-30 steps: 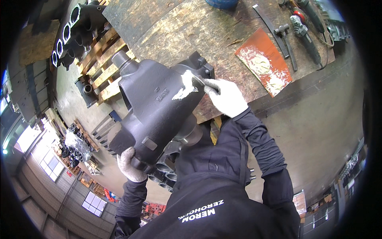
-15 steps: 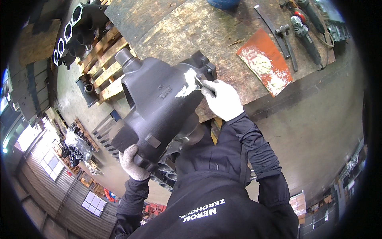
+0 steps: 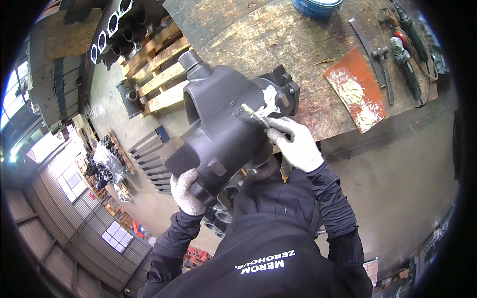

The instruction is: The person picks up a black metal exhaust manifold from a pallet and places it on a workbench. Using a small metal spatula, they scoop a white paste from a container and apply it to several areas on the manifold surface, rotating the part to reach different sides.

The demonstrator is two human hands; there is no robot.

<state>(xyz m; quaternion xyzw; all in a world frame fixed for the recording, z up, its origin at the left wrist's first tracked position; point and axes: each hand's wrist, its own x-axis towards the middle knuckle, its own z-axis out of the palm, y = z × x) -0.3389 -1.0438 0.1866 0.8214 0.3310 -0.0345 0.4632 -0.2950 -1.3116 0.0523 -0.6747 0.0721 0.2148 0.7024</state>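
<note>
A large black metal casting (image 3: pixel 223 131) lies tilted at the bench's near left edge, its round neck toward the far left. White putty (image 3: pixel 270 101) is smeared on its upper right side. My right hand (image 3: pixel 296 145), in a white glove, is closed round a slim putty knife (image 3: pixel 254 114). The blade, with pale putty at its tip, points left over the casting just beside the smear; whether it touches the surface I cannot tell. My left hand (image 3: pixel 187 191), gloved too, grips the lower left end of the casting, with some fingers hidden.
On the wooden bench (image 3: pixel 303 64) lies an orange sheet (image 3: pixel 355 92) with putty on it. Farther right are a hammer (image 3: pixel 383 69), a flat metal bar (image 3: pixel 366 49) and an angle grinder (image 3: pixel 405 64) with a cable. A blue tin (image 3: pixel 318 7) stands at the back; wooden pallets (image 3: pixel 161 74) are at left.
The view has shifted, so the scene sits farther right and slightly lower. My right hand has turned the putty knife, its tip now left of the smear. My left hand keeps its hold.
</note>
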